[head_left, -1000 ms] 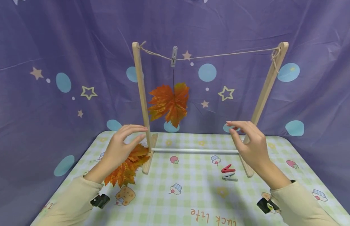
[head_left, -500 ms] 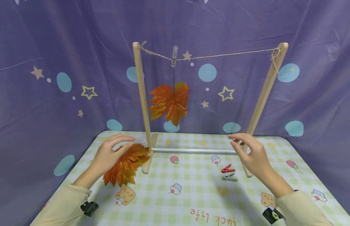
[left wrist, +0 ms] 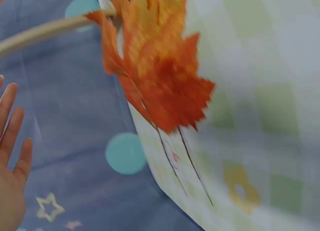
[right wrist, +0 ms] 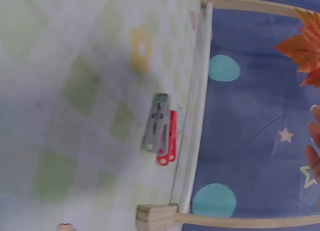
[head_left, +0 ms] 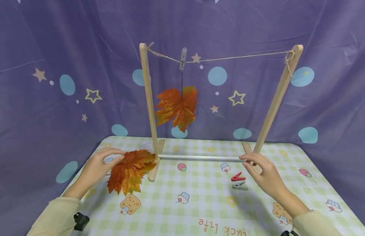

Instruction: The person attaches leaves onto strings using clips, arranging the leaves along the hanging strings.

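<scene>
Orange maple leaves lie overlapped at the table's left, beside the frame's left foot; their thin stems show in the left wrist view. My left hand hovers at their left edge, fingers relaxed and holding nothing. A red clip and a grey clip lie side by side at the right. Just right of and above them is my right hand, loosely bent with nothing held. Another maple leaf hangs by its stem from a grey clip on the twine.
Two wooden posts, the left post and the right post, carry the twine. A white rod joins them low down. Beneath is a green checked tablecloth, with a purple curtain behind.
My left hand has moved left and down toward the leaves on the table. The right hand has come down closer to the loose clips. The hanging leaf stays in place.
</scene>
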